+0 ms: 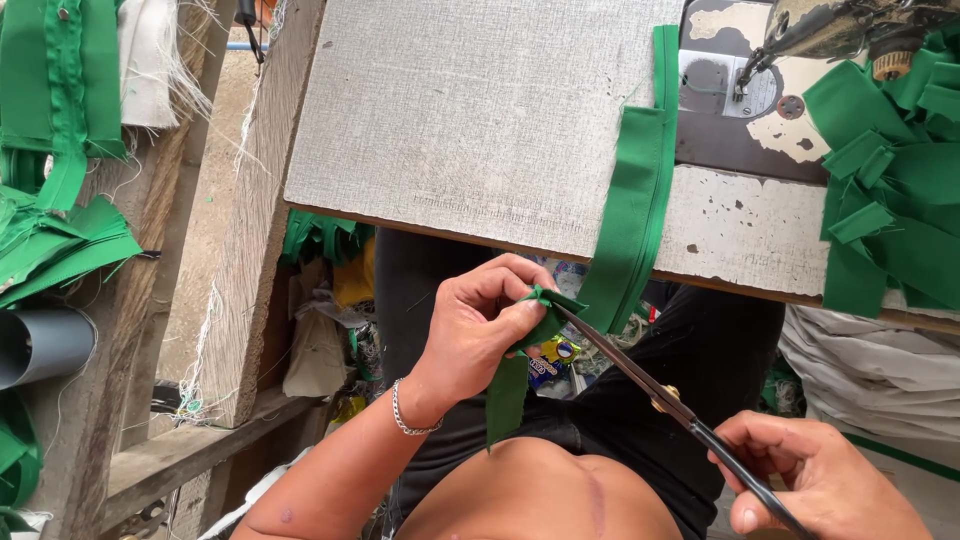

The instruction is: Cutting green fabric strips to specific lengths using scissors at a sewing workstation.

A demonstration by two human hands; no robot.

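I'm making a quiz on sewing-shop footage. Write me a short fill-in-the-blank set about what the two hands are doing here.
1. The left hand pinches a folded strip of ____ fabric.
2. The right hand holds a pair of ____ whose tips reach that strip.
3. A metal ____ circles the left wrist.
4. A long green strip hangs over the edge of the ____.

Missing words: green; scissors; bracelet; table

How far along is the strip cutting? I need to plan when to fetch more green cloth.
Done, it seems: a pile of cut green pieces lies on the table by the sewing machine. In hand: the left hand pinches a green strip while the right hand brings the scissors to its folded end. Left: a long green band hangs uncut over the table edge.
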